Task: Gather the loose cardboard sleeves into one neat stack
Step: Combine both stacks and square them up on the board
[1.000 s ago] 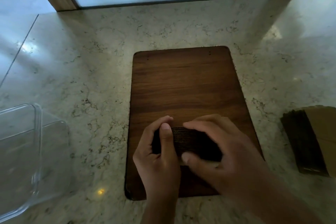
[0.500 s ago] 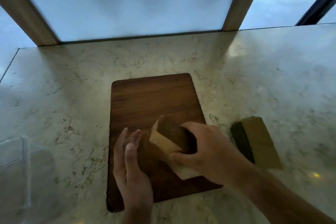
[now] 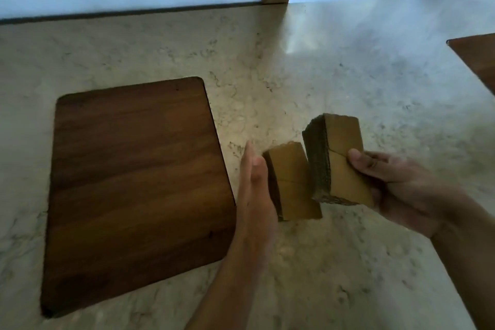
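Two bundles of cardboard sleeves are held side by side above the marble counter (image 3: 348, 67), to the right of the wooden board (image 3: 134, 169). The thicker bundle (image 3: 340, 163) is gripped in the right hand (image 3: 399, 187) — thumb on its top face, fingers curled beneath — and is raised and tilted. The thinner bundle (image 3: 292, 185) is flanked on its left edge by the left hand (image 3: 254, 190), held flat with fingers straight and together. The two bundles are nearly touching; whether they meet cannot be told. A second brown board (image 3: 479, 59) is seen at the right edge.
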### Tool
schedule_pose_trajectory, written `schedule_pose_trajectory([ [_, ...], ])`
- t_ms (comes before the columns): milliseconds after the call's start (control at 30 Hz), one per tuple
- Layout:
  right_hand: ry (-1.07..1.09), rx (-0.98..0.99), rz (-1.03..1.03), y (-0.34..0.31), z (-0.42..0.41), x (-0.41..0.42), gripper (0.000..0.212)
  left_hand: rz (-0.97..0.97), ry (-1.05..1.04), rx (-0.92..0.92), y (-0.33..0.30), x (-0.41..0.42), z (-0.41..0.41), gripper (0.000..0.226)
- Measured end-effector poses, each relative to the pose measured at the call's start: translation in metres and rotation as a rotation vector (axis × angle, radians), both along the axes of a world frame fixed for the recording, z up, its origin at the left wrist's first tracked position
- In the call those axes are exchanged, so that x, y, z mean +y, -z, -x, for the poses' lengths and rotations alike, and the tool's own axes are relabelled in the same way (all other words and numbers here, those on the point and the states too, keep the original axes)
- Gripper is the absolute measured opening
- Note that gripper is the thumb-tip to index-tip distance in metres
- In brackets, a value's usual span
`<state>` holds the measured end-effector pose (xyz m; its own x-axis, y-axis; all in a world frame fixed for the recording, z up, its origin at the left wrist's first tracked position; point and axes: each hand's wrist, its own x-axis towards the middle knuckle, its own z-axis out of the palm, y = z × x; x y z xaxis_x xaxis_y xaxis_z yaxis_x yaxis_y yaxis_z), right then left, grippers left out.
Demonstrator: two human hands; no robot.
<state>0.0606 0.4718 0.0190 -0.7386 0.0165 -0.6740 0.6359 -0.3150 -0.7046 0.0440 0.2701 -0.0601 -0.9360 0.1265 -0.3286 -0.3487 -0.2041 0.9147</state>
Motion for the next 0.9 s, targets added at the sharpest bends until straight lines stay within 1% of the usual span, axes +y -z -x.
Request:
schedule_pose_trajectory([
  [133,-0.121,-0.002,0.071,0.012,0.009,-0.001,0.04,-0.053,-0.01,-0.032,0.003,0.013,-0.001,0.094],
  [200,-0.134,0.003,0.077,0.016,0.011,0.001,0.047,-0.048,-0.009,-0.036,0.0,0.016,0.0,0.093],
  [267,-0.133,0.004,0.099,0.019,0.014,0.002,0.049,-0.029,-0.001,-0.03,-0.001,0.022,0.001,0.103],
  [333,-0.136,0.017,0.107,0.019,0.014,-0.001,0.044,-0.03,0.018,-0.025,-0.003,0.026,0.001,0.119],
  [367,-0.138,0.019,0.106,0.019,0.014,-0.003,0.044,-0.03,0.025,-0.018,-0.003,0.028,0.0,0.119],
  [433,-0.143,0.022,0.104,0.018,0.013,-0.009,0.047,-0.042,0.026,-0.005,-0.003,0.03,0.0,0.112],
  [533,-0.163,0.034,0.126,0.015,0.013,-0.021,0.047,-0.059,0.023,0.021,-0.003,0.031,0.0,0.114],
  [633,-0.189,0.053,0.121,0.015,0.013,-0.033,0.05,-0.068,0.046,0.061,-0.003,0.03,-0.002,0.108],
  [767,-0.152,0.054,0.125,0.017,0.012,-0.04,0.057,-0.027,0.052,0.075,-0.004,0.028,-0.002,0.088],
  [800,-0.137,0.043,0.127,0.018,0.012,-0.041,0.059,-0.021,0.053,0.078,-0.003,0.028,-0.002,0.087],
  [900,-0.109,0.028,0.137,0.018,0.011,-0.044,0.061,-0.023,0.072,0.084,0.001,0.027,-0.004,0.097],
])
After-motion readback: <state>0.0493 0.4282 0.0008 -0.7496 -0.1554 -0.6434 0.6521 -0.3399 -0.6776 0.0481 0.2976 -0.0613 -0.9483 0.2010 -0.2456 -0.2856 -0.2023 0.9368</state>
